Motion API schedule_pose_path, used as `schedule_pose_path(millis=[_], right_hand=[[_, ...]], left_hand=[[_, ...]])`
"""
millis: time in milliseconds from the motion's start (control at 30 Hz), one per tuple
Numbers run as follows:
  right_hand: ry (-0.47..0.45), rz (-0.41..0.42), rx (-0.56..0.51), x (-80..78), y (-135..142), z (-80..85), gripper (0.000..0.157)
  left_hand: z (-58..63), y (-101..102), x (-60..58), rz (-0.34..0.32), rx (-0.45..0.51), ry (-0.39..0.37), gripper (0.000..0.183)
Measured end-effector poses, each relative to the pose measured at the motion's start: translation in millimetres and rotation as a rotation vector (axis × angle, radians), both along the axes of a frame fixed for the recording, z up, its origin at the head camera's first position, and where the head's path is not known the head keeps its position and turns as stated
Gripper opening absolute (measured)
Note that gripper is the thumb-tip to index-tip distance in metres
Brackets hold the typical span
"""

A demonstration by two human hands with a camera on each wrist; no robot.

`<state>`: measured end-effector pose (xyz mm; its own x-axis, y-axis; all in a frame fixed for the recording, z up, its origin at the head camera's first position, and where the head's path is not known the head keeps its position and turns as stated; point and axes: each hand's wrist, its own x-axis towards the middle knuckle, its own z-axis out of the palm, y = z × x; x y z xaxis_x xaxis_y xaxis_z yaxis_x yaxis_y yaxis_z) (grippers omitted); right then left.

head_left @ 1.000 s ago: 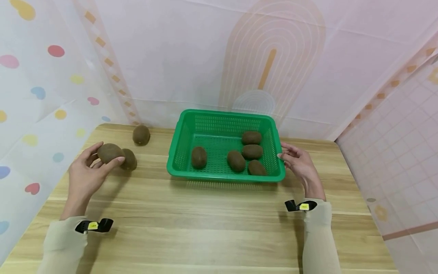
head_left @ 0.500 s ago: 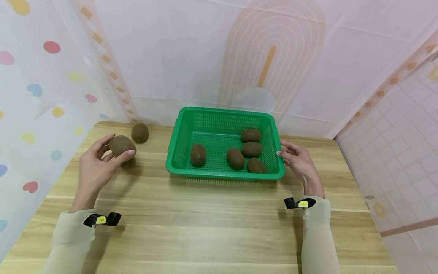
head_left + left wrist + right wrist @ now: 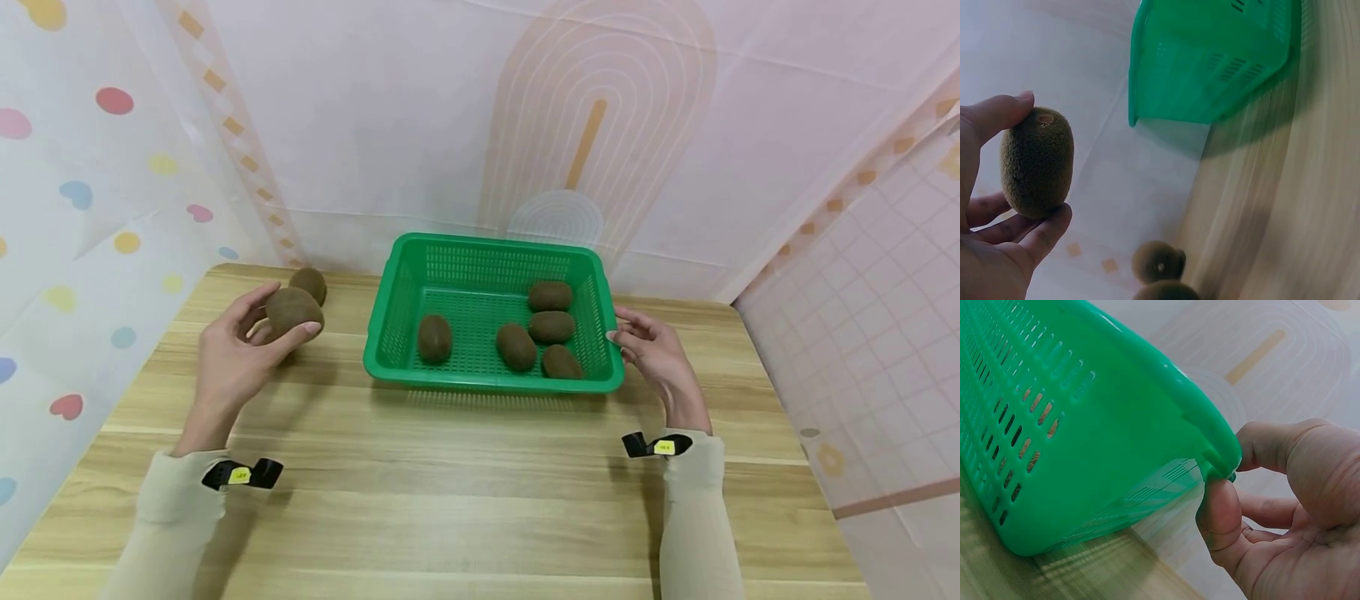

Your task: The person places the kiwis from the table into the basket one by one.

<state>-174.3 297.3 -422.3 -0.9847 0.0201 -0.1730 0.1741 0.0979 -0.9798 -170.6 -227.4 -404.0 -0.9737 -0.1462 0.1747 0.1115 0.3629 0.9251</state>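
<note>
Kiwis [image 3: 293, 311] | left hand [image 3: 238, 350] grips 1 | 5 in 1 basket [image 3: 495, 385], right hand [image 3: 654, 348] pinching it | 2 on table [image 3: 450, 500]

No text readable with certainty. Two yellow labels in head view, one at each wrist. Left yellow label [image 3: 239, 475]: on black left wrist strap [image 3: 216, 476], over cuff of beige left sleeve [image 3: 180, 492]; one short line of dark characters, too small and blurred to make out. Right yellow label [image 3: 664, 447]: on black right wrist strap [image 3: 681, 443], at cuff of beige right sleeve [image 3: 697, 508]; likewise short dark marking, letters or digits, cannot tell which.
</note>
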Motion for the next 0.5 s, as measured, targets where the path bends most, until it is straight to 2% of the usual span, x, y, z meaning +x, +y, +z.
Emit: schedule_pose_path(millis=[500], right_hand=[[-0.006,0.017,0.019,-0.2,-0.1,0.0,0.053]], left_hand=[[6.2,27.8,-3.2,-0.093,-0.063,0.052,0.069]])
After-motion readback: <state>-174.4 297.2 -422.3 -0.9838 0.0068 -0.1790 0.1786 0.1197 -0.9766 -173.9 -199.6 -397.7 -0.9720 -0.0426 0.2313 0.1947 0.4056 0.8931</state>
